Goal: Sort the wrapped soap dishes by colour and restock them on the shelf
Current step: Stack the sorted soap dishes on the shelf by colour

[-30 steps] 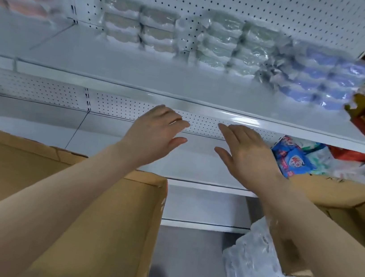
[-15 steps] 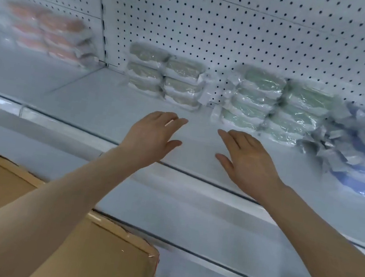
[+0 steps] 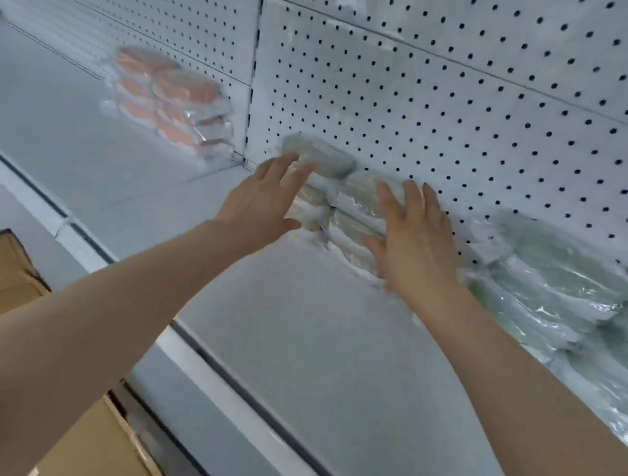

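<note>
Two straight-fingered hands, left hand (image 3: 258, 206) and right hand (image 3: 414, 248), apart, seemingly against the grey-green soap dishes (image 3: 320, 156).

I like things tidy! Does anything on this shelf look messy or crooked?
A little. In the grey stack, the left pile stands higher than the right pile, so the top is uneven. The green stack beside it looks slumped, with crumpled wrappers sticking out.
</note>
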Motion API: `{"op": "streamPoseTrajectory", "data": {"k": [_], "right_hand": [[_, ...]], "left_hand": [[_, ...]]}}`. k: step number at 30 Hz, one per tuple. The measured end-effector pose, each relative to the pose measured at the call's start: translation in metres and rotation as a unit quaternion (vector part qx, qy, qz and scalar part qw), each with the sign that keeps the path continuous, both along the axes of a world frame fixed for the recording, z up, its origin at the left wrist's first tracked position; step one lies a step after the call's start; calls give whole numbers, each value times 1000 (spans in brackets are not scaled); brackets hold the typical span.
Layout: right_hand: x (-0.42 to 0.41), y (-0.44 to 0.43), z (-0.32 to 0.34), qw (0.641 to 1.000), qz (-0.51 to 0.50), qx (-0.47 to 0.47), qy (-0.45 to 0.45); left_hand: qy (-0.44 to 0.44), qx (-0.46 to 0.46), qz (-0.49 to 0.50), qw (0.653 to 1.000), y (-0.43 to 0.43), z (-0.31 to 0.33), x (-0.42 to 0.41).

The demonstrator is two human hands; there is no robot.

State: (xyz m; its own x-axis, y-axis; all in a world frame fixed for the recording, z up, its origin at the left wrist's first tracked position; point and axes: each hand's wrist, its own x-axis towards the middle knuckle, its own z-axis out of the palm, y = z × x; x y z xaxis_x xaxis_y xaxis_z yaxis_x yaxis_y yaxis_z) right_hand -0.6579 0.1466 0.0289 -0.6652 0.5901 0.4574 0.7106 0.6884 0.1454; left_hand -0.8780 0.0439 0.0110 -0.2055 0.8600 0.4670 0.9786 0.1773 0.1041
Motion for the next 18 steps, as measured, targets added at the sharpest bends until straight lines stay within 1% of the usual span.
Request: {"op": "streamPoseTrajectory", "data": {"k": [2,4,7,8,10,14,16,18], "right_hand": [[-9,16,0,999,-19,-17,-28],[-11,30,-4,998,-24,-44,-34],[-9,40,-16,997,7,-69,36],[-9,41,-21,996,13,-70,62],[-12,40,-27,994,7,-71,85],[-35,38,-30,994,15,-43,102],[-42,38,-29,996,6,-19,83],[-42,36,-27,998,-29,21,52]], "left_hand": [[19,-10,3,1000,24,4,-14],[49,-32,5,998,44,6,-25],[97,-74,16,992,64,5,-32],[108,-77,21,991,68,3,-33],[124,-70,26,990,76,-2,-37],[151,-40,7,988,85,-6,-53],[148,-27,1,989,86,-8,-60],[149,-25,0,989,86,-9,-63]]}}
